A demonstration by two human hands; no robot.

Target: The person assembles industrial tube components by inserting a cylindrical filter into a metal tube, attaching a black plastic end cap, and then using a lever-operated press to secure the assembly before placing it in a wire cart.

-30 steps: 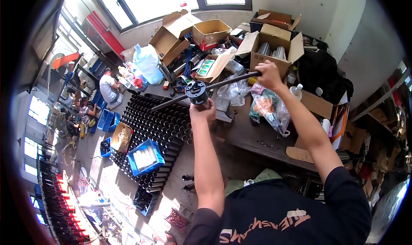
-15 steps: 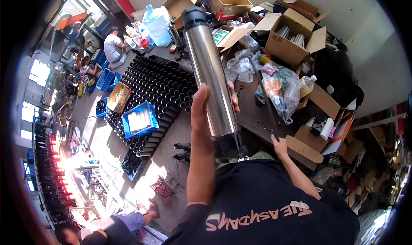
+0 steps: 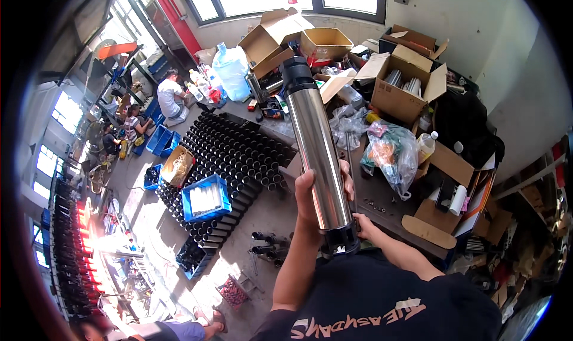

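Observation:
A long, shiny steel cylinder (image 3: 313, 132) with black end caps slants across the middle of the view, its upper end tilted away to the left. My left hand (image 3: 306, 193) is wrapped around its lower half, thumb on the near side and fingertips showing at the right edge. Beside the lower black cap, my right hand (image 3: 365, 229) is closed on a thin dark rod (image 3: 350, 143). The rod stands almost upright behind the cylinder's right side, partly hidden by my left fingers. Whether it touches the cylinder I cannot tell.
A cluttered bench (image 3: 382, 193) bears small metal nuts, plastic bags (image 3: 391, 150) and open cardboard boxes (image 3: 406, 87). Many black tubes (image 3: 239, 144) stand on the floor to the left, with a blue crate (image 3: 224, 205) on top. Several people sit or crouch at the left.
My right hand has drawn the rod left, close against the cylinder, and the rod is more upright. The cylinder sits lower and further right in view, as the view has tilted upward.

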